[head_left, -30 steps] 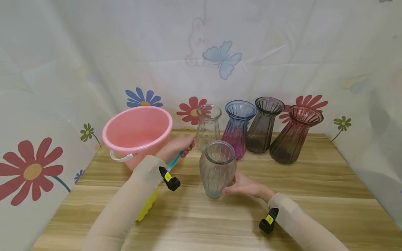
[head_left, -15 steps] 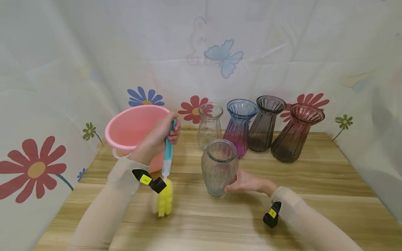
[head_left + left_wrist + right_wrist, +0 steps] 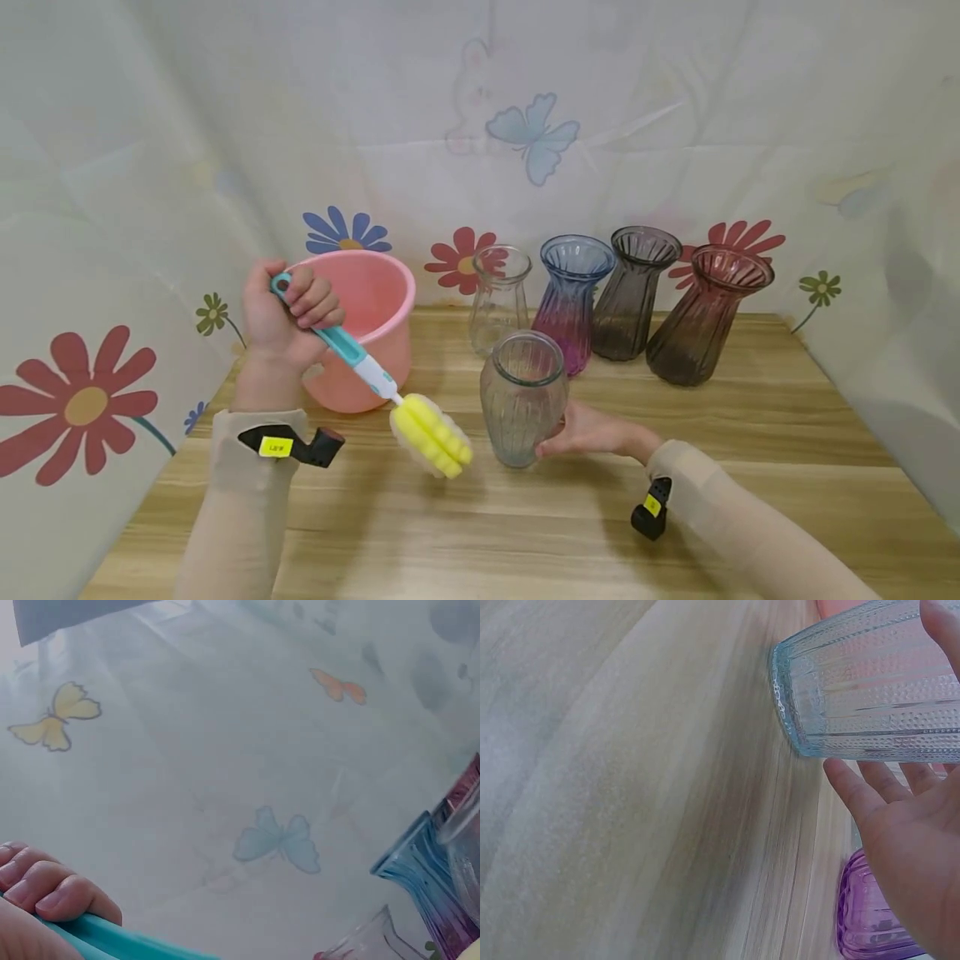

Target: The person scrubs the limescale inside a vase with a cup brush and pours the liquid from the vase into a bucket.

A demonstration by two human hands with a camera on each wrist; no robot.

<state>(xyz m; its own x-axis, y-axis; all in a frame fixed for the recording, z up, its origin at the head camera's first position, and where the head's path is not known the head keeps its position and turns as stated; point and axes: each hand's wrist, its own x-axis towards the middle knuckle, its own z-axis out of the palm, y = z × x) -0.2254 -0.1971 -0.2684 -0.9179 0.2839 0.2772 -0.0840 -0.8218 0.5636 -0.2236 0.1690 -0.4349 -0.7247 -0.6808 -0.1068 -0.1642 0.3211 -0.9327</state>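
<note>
In the head view my left hand (image 3: 288, 312), raised over the near rim of the pink bucket, grips the teal handle of a bottle brush. The brush's yellow sponge head (image 3: 431, 433) points down and right, just left of a clear ribbed glass vase (image 3: 522, 408). That vase stands upright, and my right hand (image 3: 592, 432) holds it low on its right side. The right wrist view shows the thumb on one side of the vase (image 3: 870, 690) and the fingers on the other. Curled fingers (image 3: 64, 889) lie over the teal handle (image 3: 142, 943) in the left wrist view.
The pink bucket (image 3: 360, 375) stands at the back left of the wooden table (image 3: 540, 533). Behind the held vase are another clear vase (image 3: 498, 312), a blue-purple vase (image 3: 573, 283), a grey vase (image 3: 626, 308) and a red-brown vase (image 3: 697, 325). A flowered curtain surrounds the table.
My left hand has risen and swung left with the brush; the sponge head has moved from under the left forearm rightward to beside the vase. The right hand and vase have stayed put.
</note>
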